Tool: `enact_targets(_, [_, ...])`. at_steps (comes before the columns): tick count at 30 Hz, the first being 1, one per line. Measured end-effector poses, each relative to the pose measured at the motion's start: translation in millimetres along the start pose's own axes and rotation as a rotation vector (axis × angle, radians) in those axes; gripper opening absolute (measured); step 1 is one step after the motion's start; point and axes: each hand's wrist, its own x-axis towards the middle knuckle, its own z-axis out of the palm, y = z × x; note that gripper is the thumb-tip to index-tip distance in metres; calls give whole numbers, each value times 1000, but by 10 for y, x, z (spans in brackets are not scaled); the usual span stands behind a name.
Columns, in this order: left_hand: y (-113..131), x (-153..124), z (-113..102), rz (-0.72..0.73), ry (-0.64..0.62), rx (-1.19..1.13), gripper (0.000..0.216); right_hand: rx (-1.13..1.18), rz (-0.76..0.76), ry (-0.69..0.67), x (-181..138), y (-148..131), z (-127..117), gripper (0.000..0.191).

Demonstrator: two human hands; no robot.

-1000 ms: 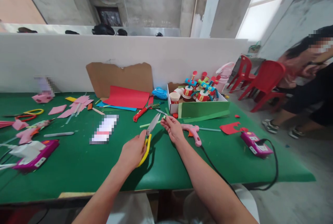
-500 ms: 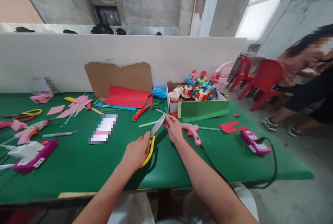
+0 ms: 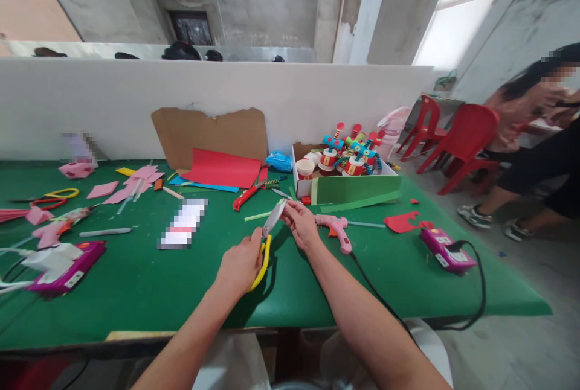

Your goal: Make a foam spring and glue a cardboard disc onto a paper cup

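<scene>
My left hand (image 3: 239, 262) is closed round the yellow handles of a pair of scissors (image 3: 272, 220), whose blades point away from me and slightly right. At the blade tips, my right hand (image 3: 299, 226) pinches a small pale green piece (image 3: 281, 201), mostly hidden by the fingers; it looks like paper. Just left of the blades lies a light green strip (image 3: 256, 217) on the green table. A pink glue gun (image 3: 338, 228) rests to the right of my right hand.
A box (image 3: 394, 171) of paper-cup figures stands behind my hands. Beyond the scissors lies a red-handled cutter (image 3: 244, 198). Purple power strips (image 3: 446, 251) sit at both sides, with a black cord running right. Pink paper (image 3: 136, 183) and red sheets (image 3: 224, 168) lie at the back left.
The scissor blades look closer together around the green piece, and my right fingers have shifted slightly left. The whole view has moved a little. Both hands keep their holds.
</scene>
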Motion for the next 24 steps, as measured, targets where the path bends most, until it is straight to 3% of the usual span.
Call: enact_targets(24, [2,-15,15,3,-25,-50,38,-45,-13,14,5,13,-8,27])
